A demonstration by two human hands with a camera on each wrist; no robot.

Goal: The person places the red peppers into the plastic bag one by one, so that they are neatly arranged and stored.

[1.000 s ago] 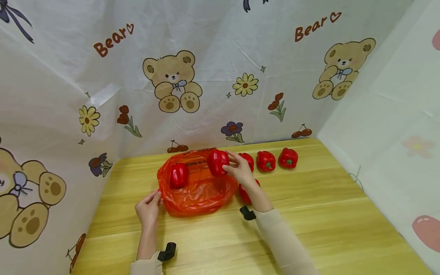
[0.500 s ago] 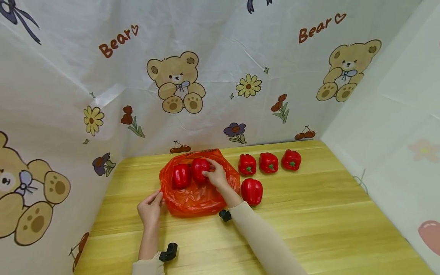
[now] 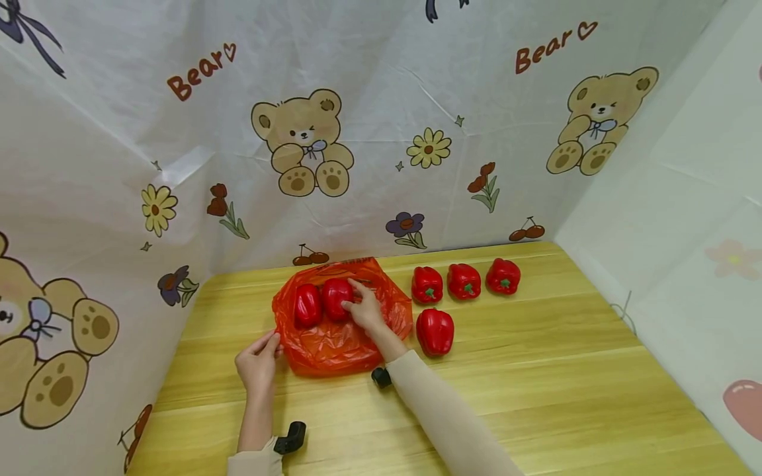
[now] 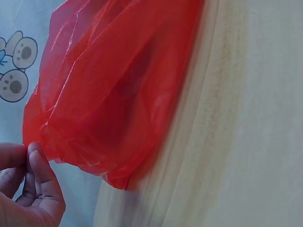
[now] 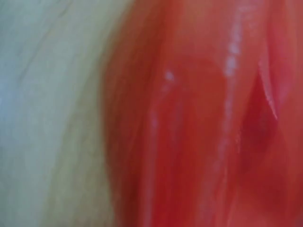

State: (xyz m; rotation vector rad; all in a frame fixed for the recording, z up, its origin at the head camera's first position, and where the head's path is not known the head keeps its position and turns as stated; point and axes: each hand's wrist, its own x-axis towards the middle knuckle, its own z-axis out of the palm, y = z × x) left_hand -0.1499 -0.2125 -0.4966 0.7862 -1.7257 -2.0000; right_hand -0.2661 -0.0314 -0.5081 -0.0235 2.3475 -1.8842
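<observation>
My left hand (image 3: 257,360) pinches the left rim of an orange-red plastic bag (image 3: 333,347), which lies spread wide on the table. In the left wrist view thumb and finger meet at the edge of the bag (image 4: 104,94). Inside the bag, a red bell pepper (image 3: 337,299) sits close beside another red bell pepper (image 3: 307,306). My right hand (image 3: 368,314) reaches over the bag's right side and holds the first pepper by its right side, thumb in front. Blurred red plastic (image 5: 189,118) fills much of the right wrist view, where the hand itself is hidden.
Right of the bag, one red bell pepper (image 3: 435,332) lies nearer me. Behind it are three more in a row: a left pepper (image 3: 427,284), a middle pepper (image 3: 464,280) and a right pepper (image 3: 503,276). Printed cloth walls (image 3: 369,225) border the wooden table (image 3: 536,370).
My right hand has brought the bell pepper left and down into the bag, beside the one there. My left hand has stayed at the bag's rim.
</observation>
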